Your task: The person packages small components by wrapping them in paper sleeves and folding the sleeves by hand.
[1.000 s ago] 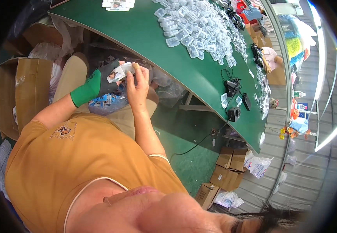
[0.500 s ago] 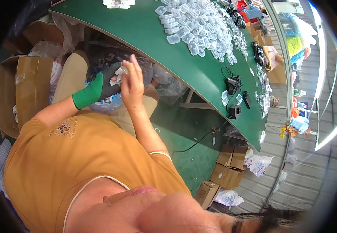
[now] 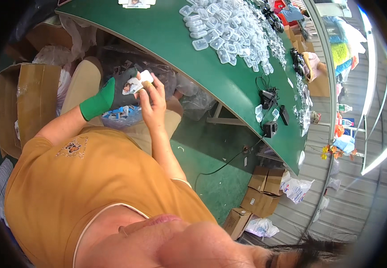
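Note:
My left hand [image 3: 121,93] wears a dark glove with a green cuff and holds a small printed card [image 3: 132,85] over my lap. My bare right hand [image 3: 155,102] meets it from the right, its fingertips pinching a small white piece [image 3: 146,76] at the card's upper edge. Both hands are below the near edge of the green table [image 3: 166,40]. A bag of blue packets [image 3: 121,114] lies in my lap just under the hands.
A heap of several clear plastic cases [image 3: 231,27] covers the table's far part. Black adapters and cables [image 3: 270,97] lie near its right end. An open cardboard box [image 3: 21,102] stands at my left. Cartons [image 3: 264,192] and plastic bags sit on the green floor.
My right hand has dropped from in front of the card to its right side, and the white piece now shows at the fingertips. The gloved hand stayed in place.

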A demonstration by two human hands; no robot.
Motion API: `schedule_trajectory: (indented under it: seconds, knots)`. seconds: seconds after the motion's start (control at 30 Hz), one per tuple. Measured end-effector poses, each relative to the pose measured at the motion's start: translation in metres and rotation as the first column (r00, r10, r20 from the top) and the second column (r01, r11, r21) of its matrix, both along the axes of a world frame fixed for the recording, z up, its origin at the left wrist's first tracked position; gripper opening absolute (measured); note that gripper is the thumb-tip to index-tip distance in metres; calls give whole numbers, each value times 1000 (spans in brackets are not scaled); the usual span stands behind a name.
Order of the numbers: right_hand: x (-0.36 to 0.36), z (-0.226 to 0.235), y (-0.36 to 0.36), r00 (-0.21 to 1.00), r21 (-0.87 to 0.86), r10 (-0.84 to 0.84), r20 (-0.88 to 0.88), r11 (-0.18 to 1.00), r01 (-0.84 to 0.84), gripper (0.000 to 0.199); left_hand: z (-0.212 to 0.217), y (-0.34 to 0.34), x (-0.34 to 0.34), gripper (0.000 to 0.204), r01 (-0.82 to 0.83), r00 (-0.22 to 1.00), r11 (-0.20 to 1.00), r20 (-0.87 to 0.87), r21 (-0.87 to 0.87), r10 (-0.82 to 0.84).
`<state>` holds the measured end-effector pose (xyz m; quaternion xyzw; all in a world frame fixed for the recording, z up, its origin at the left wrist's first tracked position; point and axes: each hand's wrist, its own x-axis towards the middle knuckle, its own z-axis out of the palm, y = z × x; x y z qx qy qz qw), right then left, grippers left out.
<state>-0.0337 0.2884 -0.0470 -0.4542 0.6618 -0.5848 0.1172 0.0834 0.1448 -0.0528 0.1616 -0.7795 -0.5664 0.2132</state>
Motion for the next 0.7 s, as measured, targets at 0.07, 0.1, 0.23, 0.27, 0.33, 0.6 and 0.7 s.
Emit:
schedule_trajectory:
  seconds: [0.07, 0.1, 0.23, 0.27, 0.33, 0.6, 0.7]
  knots:
    - [-13, -3, 4, 954, -56, 82, 288, 996, -69, 28, 14, 4, 7, 54, -6, 1000, 994, 0, -109, 6]
    - [-19, -5, 5, 822, -129, 169, 544, 985, -117, 28, 13, 3, 8, 54, -7, 1000, 994, 2, -108, 7]
    - [-33, -1, 0, 602, -74, 198, 774, 972, -224, 33, 14, 2, 11, 62, 78, 992, 977, 116, -199, -56]
    - [-32, -2, -1, 599, -72, 197, 776, 971, -227, 33, 16, 3, 11, 66, 102, 989, 969, 124, -223, -76]
    - [-28, -4, -2, 479, -190, 305, 823, 943, -275, 27, 24, 2, 11, 74, 102, 992, 972, 91, -212, -84]
    - [11, 4, -10, 833, -57, 21, 553, 998, 14, 13, 33, 1, 10, 87, 146, 989, 956, 1, -253, -151]
    - [15, -3, -7, 984, -1, -107, 146, 994, 108, 13, 27, 5, 6, 87, 64, 989, 916, -95, -395, -110]
